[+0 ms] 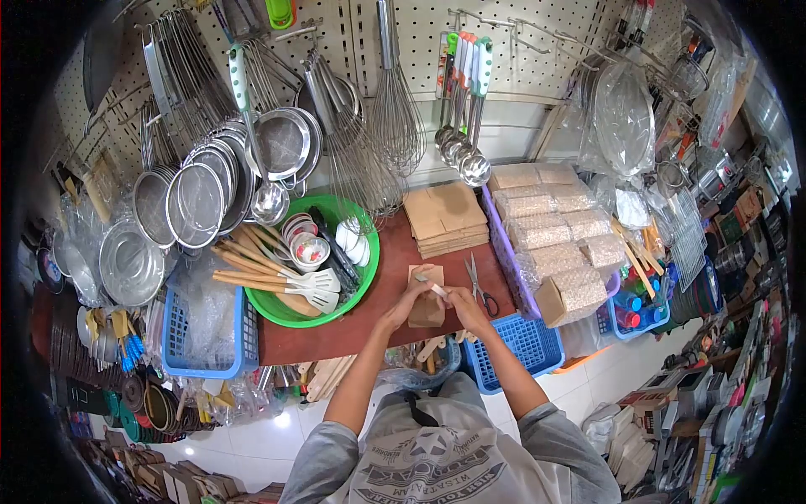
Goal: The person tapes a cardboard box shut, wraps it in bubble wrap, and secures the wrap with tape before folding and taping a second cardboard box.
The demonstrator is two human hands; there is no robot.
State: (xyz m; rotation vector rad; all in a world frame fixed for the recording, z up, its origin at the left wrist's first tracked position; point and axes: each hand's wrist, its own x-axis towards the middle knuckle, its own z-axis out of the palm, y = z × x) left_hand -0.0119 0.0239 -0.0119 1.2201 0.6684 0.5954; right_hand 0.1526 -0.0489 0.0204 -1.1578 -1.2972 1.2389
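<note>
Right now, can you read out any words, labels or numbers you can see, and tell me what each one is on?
Grey T-shirt: curved print around a star, seen upside down; it looks like "WISATA ALAM" and, below it, "NIEL TOUR PROMO", though the letters are warped and uncertain.
Smaller print on the shirt's sides: too blurred to read.
Packets on the shelves at the right: labels too small to read.
Cardboard pieces on the table: no print visible.

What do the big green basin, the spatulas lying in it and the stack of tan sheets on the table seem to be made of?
Green basin: probably plastic, with a smooth, bright, even colour. Spatulas: pale wooden handles with shiny slotted blades, likely steel. Tan sheets: matte brown, flat and stacked, apparently cardboard or thick paper.
</note>
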